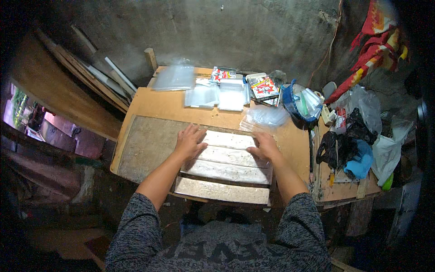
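Observation:
Several long, flat white strips with dark specks lie side by side in front of me, the farthest strip (229,140) between my hands. My left hand (190,141) rests over the left ends of the far strips, fingers stretched forward and thumb apart. At the right ends, my right hand (265,147) lies with its thumb on the white surface and its fingers toward the far edge. The nearest strip (222,190) is slightly apart from the others, with a dark gap between. What the strips are made of I cannot tell. Under their left side shows a worn brown board (147,143).
Beyond the board, clear plastic bags (201,95) lie stacked on the wooden table (163,106), beside small printed boxes (264,87). A blue-rimmed container (301,104) holds plastic pieces. Crumpled bags (349,140) crowd the right. Wooden planks (84,72) lean at left.

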Demonstrator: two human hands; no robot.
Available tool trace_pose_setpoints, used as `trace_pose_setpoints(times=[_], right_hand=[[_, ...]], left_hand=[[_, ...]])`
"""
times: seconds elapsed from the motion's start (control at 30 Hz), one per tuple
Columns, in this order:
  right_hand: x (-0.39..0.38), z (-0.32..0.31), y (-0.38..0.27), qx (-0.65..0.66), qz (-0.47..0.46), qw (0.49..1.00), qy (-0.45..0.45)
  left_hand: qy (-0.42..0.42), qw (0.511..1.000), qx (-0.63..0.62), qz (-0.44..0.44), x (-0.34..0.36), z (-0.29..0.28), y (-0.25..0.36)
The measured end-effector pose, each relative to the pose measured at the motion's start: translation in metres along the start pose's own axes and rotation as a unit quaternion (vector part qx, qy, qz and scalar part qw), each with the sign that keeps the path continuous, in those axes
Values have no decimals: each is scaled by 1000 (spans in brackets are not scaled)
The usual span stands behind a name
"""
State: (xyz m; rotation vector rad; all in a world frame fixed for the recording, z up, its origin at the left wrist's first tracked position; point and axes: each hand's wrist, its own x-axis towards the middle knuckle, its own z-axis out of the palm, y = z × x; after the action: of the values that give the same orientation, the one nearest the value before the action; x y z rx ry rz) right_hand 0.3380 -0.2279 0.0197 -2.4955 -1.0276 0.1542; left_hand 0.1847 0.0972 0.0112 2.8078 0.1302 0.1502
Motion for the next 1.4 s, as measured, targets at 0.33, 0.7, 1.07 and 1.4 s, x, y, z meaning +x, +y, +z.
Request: trace_pose_setpoints(times=[0.33,0.7,1.07,1.4], right_hand=[[24,17,14,-7,38,999,-12],[34,-5,-25,-149,72,984,-64],[8,31,-88,-58,-48,994,77],[-15,29,-57,-152,42,987,-29]], left_hand=[[-33,999,0,-4,37,10,-8],[-72,995,57,-28,44,-16,17],[13,997,9,79,8,8,56],[-68,994,69,54,0,15,50]])
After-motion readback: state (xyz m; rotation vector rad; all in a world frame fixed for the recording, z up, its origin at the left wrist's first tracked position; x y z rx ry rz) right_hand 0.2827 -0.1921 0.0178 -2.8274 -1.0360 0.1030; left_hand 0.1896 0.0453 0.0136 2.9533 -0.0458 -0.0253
